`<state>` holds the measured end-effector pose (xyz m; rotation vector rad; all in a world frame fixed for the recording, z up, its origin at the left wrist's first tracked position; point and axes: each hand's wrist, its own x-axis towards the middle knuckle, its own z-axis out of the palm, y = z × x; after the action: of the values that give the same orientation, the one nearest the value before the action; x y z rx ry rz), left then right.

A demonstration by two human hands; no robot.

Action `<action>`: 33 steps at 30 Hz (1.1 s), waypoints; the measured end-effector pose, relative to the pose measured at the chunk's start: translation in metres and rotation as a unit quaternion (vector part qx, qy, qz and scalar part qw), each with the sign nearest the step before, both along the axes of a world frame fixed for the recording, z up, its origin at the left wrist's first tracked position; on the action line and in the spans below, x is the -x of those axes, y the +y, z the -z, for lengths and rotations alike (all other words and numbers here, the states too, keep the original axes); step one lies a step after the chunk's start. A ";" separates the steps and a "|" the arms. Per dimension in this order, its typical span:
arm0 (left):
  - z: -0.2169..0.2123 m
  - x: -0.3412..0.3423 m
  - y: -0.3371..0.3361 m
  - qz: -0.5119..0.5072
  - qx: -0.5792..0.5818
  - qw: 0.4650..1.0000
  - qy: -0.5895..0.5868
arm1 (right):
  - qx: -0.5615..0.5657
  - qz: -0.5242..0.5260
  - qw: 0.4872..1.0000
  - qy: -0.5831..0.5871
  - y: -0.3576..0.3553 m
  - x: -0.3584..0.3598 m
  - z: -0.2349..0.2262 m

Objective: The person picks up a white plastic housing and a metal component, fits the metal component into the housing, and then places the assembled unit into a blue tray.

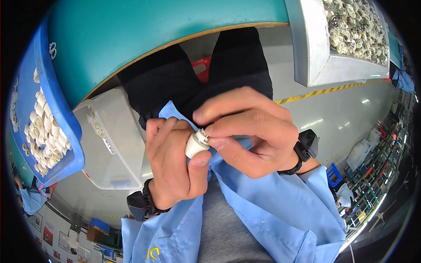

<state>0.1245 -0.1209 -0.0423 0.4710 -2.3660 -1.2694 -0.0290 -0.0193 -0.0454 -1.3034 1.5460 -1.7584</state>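
Observation:
In front of my chest, my left hand (177, 160) is closed round a white cylindrical socket-like part (196, 145), its thumb along the side. The part is tilted, and its notched upper end shows small metal bits. My right hand (258, 136) comes in from the right, with thumb and index finger pinched against that upper end. Whatever lies between those two fingertips is mostly hidden and too small to name. The other right fingers are curled loosely above, one blurred.
A blue tray (70, 118) at the left holds many white cylindrical parts. Below it stands a translucent plastic bin (118, 144). A green table (166, 22) runs across the far side. At the far right, a grey metal tray (307, 48) is full of small whitish and metal pieces.

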 end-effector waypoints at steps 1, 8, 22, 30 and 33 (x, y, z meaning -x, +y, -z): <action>0.000 0.000 0.000 0.001 0.000 1.000 0.000 | 0.010 -0.005 1.000 -0.010 0.001 0.000 0.001; -0.008 -0.001 0.007 -0.006 -0.107 0.994 -0.019 | 0.074 0.000 0.997 0.003 0.002 -0.004 0.010; -0.010 -0.001 0.018 -0.064 -0.190 0.979 -0.027 | 0.105 0.032 0.994 0.001 0.003 -0.016 0.016; -0.012 0.000 0.009 -0.047 -0.273 0.960 -0.028 | 0.084 0.022 0.996 0.037 0.000 -0.011 0.023; -0.015 0.002 0.006 -0.061 -0.442 0.895 -0.004 | 0.072 0.039 0.996 0.034 -0.009 -0.013 0.023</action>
<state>0.1221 -0.1148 -0.0269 0.8577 -1.5914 -2.2330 -0.0163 -0.0285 -0.0682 -1.4024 1.5507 -1.9223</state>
